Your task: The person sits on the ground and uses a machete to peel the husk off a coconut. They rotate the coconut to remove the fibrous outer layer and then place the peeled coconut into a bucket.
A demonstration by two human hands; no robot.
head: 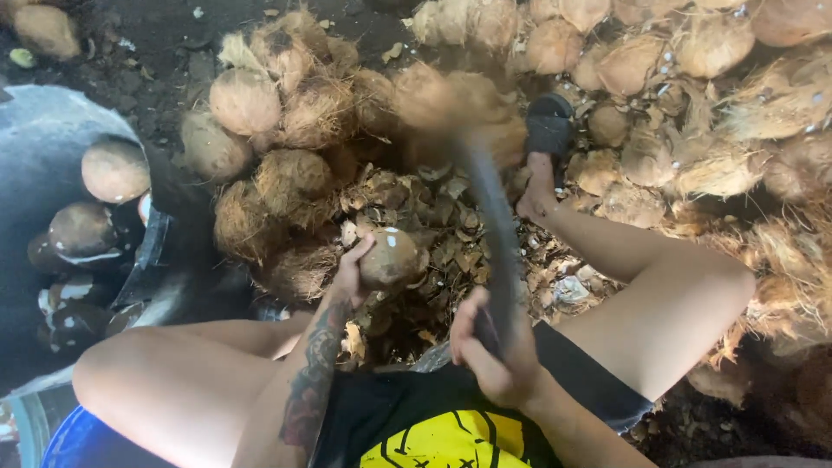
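Mid-husking — left hand [351, 273] gripping bare coconut [388, 257] at centre, right hand [490, 347] closed on blurred blade [490, 225]; peeled nuts [113, 169] in tub [35, 130] left, husked pile [659, 78] top untouched.

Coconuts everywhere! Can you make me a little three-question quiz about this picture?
1. True or false: the left hand holds a husked coconut.
2. What does the right hand grip? A) a long dark blade B) a spoon C) a rope
3. Fill in: the dark tub on the left side of the picture holds several peeled ____.

Key: 1 true; 2 A; 3 coconuts. The blade looks blurred. Hairy coconuts are piled behind the shell scraps.
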